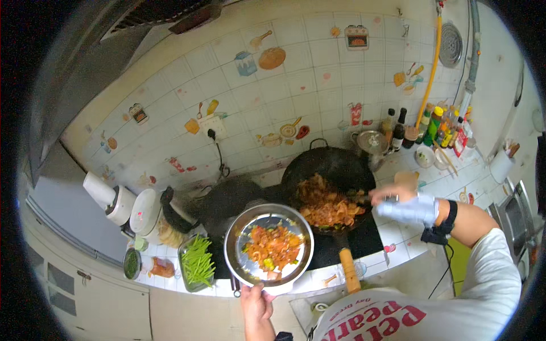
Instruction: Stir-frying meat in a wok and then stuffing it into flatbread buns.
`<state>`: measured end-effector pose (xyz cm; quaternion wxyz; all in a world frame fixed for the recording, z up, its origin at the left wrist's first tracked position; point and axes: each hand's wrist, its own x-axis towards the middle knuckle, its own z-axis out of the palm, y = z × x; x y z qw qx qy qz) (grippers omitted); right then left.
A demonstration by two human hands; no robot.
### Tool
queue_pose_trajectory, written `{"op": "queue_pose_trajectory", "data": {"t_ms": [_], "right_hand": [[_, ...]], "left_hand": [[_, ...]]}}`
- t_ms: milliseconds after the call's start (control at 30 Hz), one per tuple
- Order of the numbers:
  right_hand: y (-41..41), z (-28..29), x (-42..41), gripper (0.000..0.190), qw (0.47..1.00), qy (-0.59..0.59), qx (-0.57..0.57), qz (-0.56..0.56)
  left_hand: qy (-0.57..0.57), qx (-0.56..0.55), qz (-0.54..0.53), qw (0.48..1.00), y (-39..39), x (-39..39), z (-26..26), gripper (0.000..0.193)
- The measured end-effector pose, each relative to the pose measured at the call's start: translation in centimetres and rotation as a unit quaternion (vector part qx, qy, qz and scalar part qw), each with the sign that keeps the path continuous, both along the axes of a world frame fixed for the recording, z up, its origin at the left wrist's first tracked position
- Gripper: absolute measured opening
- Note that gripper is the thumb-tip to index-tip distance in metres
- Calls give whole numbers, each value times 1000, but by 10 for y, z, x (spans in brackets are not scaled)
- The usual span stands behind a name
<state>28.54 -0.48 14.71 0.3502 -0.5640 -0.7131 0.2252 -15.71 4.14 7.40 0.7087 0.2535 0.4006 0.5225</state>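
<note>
My left hand (257, 298) grips the near rim of a round stainless steel basin (232, 266). Reddish-orange cooked food with green bits (273, 247) lies in the basin, which is held in front of the stove. To its right, a large black wok (341, 164) with a wooden handle (349, 270) contains more of the reddish food (330, 209). My right hand (394, 195), blurred and with a pale blue covering at the wrist, is at the wok's right rim. It holds a cooking utensil (358, 197), whose far end is hidden or blurred among the food.
A glass container of cut green stalks (197, 261), a jar (162, 267) and a bowl of chopped greens (132, 263) stand at left. Behind the basin is a dark pan (232, 194). Several bottles (435, 125), small bowls (425, 156) and a lidded pot (372, 142) occupy the back right.
</note>
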Motion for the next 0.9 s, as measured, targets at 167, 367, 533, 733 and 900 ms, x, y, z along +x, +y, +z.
{"op": "queue_pose_trajectory", "data": {"t_ms": [167,367,533,733,900], "right_hand": [[22,2,2,24,961,225,-130,-96],[25,-9,1,18,911,338,-141,-187],[9,-51,21,18,862,464,-65,-195],[-8,-39,31,20,860,466,-22,-208],[-18,-1,36,18,829,522,-23,-199]], "left_hand": [[11,1,-13,1000,3,5,3,40],[12,1,-22,1000,6,11,5,39],[-1,18,-21,1000,9,9,3,45],[13,25,-15,999,16,18,4,41],[21,28,-39,999,26,32,6,38]]}}
